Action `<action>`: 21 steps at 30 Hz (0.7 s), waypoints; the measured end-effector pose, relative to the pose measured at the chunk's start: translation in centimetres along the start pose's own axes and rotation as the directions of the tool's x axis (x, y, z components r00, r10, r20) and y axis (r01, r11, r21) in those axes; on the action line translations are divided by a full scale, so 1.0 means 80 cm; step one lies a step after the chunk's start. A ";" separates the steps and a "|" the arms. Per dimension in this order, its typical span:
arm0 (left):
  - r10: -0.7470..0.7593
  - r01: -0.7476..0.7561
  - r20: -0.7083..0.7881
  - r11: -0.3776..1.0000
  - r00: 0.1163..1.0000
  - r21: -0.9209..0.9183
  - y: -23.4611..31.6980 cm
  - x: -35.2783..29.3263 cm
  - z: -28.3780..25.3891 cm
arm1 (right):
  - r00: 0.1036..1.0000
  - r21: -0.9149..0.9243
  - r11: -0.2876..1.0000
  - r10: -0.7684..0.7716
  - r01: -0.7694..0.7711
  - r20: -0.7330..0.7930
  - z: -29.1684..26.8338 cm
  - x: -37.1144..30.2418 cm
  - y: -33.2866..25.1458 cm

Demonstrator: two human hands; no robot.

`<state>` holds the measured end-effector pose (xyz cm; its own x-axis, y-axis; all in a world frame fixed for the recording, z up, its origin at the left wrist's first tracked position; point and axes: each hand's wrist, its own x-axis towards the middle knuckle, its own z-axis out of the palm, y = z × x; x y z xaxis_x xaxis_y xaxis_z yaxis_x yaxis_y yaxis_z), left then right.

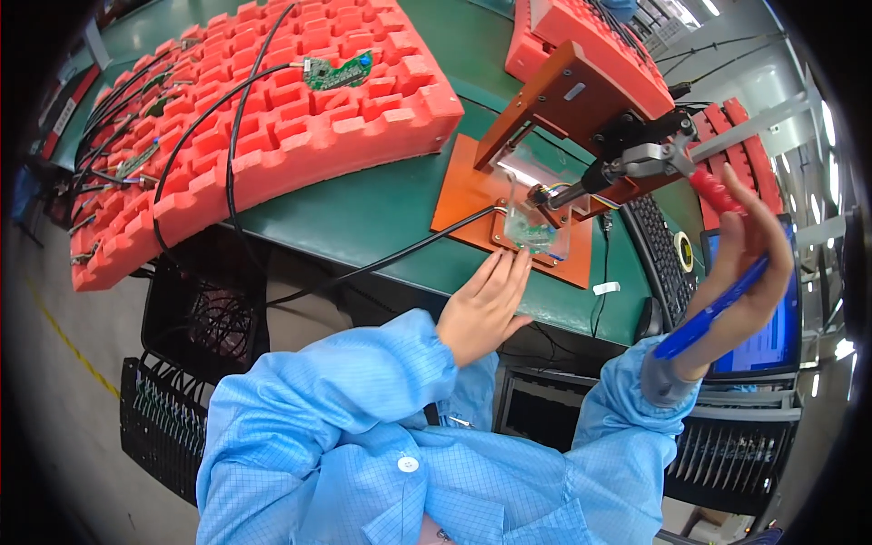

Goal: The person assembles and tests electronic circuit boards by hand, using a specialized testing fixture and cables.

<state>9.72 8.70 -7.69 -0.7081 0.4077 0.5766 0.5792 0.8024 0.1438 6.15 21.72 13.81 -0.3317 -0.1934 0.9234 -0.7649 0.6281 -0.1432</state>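
Note:
My left hand (486,304) lies flat with fingers stretched, its fingertips at the front edge of an orange-brown test fixture (459,195). A green circuit board (531,234) sits in the fixture under a clear plastic cover, with a black cable (391,263) running from it to the left. My right hand (749,259) is raised at the right, its fingers around the red handle (718,191) of a toggle clamp (649,159). A long blue pen-like thing (708,313) lies along that hand from palm to wrist; how it is held I cannot make out.
A big red foam tray (327,136) with cabled boards, one green board (338,73) on top, fills the left of the green table (318,222). More red foam stands behind. To the right are a keyboard (658,259), a tape roll (683,252) and a monitor (758,336).

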 end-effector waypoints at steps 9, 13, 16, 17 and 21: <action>-0.130 0.135 0.038 0.973 0.991 -0.189 -0.055 -0.015 -0.096 | 0.925 -0.041 0.926 -0.377 0.375 -0.045 0.032 -0.081 0.065; -0.273 0.277 -0.074 0.960 0.959 0.048 -0.141 -0.045 -0.156 | 0.979 -0.206 0.957 -0.206 0.203 0.009 0.003 -0.130 0.107; -0.331 0.348 -0.137 0.928 0.934 0.130 -0.183 -0.069 -0.201 | 0.884 -0.530 0.740 0.465 -0.414 -0.041 -0.062 -0.163 0.182; -0.342 0.355 -0.144 0.931 0.929 0.081 -0.193 -0.068 -0.209 | 0.744 -0.671 0.575 0.666 -0.469 0.051 -0.088 -0.179 0.200; -0.331 0.346 -0.133 0.932 0.934 0.105 -0.210 -0.063 -0.215 | 0.792 -0.792 0.540 0.598 -0.286 0.122 -0.104 -0.226 0.242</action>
<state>10.55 -14.34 0.82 -0.7993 0.0570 0.5982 0.2529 0.9349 0.2489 1.93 43.65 -2.68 -0.7876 0.1308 0.6022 0.1195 0.9911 -0.0590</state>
